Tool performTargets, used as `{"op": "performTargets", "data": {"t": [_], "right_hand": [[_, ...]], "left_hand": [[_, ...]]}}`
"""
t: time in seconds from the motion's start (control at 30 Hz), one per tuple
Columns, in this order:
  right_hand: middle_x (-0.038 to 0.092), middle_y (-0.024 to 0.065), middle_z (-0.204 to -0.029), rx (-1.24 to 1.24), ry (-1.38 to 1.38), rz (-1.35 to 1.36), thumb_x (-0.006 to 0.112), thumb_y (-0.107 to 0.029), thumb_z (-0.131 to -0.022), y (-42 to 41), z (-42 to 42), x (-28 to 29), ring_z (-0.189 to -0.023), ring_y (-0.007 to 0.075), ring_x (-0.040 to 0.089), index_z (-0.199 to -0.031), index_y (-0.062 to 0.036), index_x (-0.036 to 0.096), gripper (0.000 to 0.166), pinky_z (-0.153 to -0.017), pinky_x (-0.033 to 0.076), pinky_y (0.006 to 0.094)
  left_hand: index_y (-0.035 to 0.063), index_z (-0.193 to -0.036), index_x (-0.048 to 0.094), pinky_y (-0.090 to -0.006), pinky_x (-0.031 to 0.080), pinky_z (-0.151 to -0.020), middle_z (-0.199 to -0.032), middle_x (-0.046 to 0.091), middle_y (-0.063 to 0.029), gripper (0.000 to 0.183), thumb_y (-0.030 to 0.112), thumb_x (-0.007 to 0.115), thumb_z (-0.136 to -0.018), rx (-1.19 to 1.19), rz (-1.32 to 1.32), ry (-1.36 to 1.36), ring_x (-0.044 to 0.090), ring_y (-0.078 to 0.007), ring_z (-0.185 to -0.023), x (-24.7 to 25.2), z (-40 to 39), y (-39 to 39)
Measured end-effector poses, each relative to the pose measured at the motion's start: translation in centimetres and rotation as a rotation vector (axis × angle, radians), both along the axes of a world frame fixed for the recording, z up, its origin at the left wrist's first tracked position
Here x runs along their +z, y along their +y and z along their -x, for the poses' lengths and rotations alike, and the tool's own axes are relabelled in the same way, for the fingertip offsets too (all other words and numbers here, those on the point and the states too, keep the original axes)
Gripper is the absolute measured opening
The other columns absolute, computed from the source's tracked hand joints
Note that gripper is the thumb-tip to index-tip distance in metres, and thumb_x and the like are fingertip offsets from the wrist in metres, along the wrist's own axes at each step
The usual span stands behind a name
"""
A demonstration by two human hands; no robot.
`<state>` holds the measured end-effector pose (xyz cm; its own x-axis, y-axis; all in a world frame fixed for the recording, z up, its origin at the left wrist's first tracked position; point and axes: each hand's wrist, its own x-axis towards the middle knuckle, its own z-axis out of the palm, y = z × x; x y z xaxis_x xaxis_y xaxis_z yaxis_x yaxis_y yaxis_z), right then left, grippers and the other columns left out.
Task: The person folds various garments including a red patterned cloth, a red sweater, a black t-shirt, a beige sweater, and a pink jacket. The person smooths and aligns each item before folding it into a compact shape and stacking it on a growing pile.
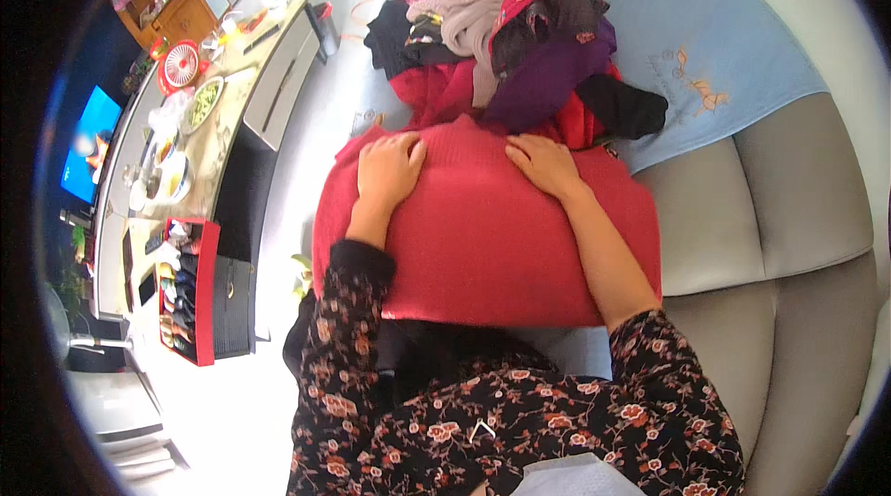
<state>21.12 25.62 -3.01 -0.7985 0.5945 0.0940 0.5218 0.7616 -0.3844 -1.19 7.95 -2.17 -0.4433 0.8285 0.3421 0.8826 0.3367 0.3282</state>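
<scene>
A red ribbed-knit sweater [487, 245] lies spread in front of me, its collar end away from my body. My left hand [391, 165] rests palm down on its upper left part, fingers towards the top edge. On the upper right, my right hand [544, 163] lies the same way, its fingers pointing inward to the collar. Whether the fingertips pinch the knit cannot be seen. Just beyond the sweater is a heap of clothes, with a purple garment [550, 82], a beige knit [473, 19] and a black sleeve [626, 106].
A grey sofa [710, 217], partly covered by a light blue cloth [752, 50], runs along the right. To the left stands a long table [230, 96] with dishes and a red fan-like object [181, 64]. A red-rimmed box [207, 287] holds several small items.
</scene>
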Motion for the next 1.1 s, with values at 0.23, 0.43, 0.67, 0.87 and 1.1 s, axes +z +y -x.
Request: {"op": "performTargets", "data": {"t": [0.23,0.43,0.67,0.87,1.1], "right_hand": [[0.061,0.0094,-0.124,0.001,0.051,0.020,0.044,-0.047,-0.094,0.7,-0.4,-0.4,-0.115,0.0287,0.055,-0.120,-0.0136,0.062,0.046,-0.094,0.044,0.0423],[0.061,0.0066,-0.123,-0.020,0.101,0.036,0.044,-0.046,-0.093,1.3,-1.5,-0.6,-0.115,0.0282,0.055,-0.118,-0.0148,0.063,0.044,-0.095,0.043,0.0446],[0.063,0.0109,-0.116,-0.044,0.403,0.096,0.060,-0.034,-0.087,3.4,-0.7,-2.0,-0.108,0.0280,0.059,-0.118,-0.0098,0.061,0.039,-0.091,0.046,0.0397],[0.062,0.0106,-0.105,-0.619,1.054,0.641,0.070,-0.016,-0.080,11.2,0.1,1.0,-0.092,0.0206,0.058,-0.125,-0.0013,0.053,0.051,-0.083,0.047,0.0332],[0.051,0.0137,-0.125,-0.765,0.925,0.974,0.074,-0.029,-0.079,14.9,2.0,-0.4,-0.101,0.0274,0.054,-0.136,-0.0044,0.041,0.070,-0.083,0.045,0.0420]], "left_hand": [[0.0094,-0.100,0.068,-0.0411,0.044,-0.091,-0.101,0.068,-0.0096,0.025,0.028,0.055,-0.088,0.015,-0.124,-0.063,0.061,-0.0265,-0.100,0.9,-1.0,0.4],[0.0117,-0.108,0.065,-0.0490,0.031,-0.105,-0.116,0.063,-0.0084,0.029,0.027,0.062,-0.084,-0.263,-0.275,0.082,0.052,-0.0270,-0.117,6.3,-9.9,-1.9],[0.0093,-0.105,0.067,-0.0425,0.035,-0.102,-0.113,0.065,-0.0088,0.027,0.028,0.060,-0.087,-0.160,-0.270,0.043,0.055,-0.0265,-0.113,1.4,-11.2,-0.4],[0.0084,-0.100,0.068,-0.0402,0.038,-0.099,-0.110,0.067,-0.0081,0.022,0.024,0.061,-0.086,-0.171,-0.331,0.006,0.057,-0.0262,-0.110,1.5,-10.9,-0.9],[0.0086,-0.097,0.068,-0.0396,0.038,-0.099,-0.109,0.067,-0.0065,0.021,0.023,0.061,-0.085,-0.154,-0.326,-0.042,0.057,-0.0258,-0.109,1.6,-10.8,-1.3]]}}
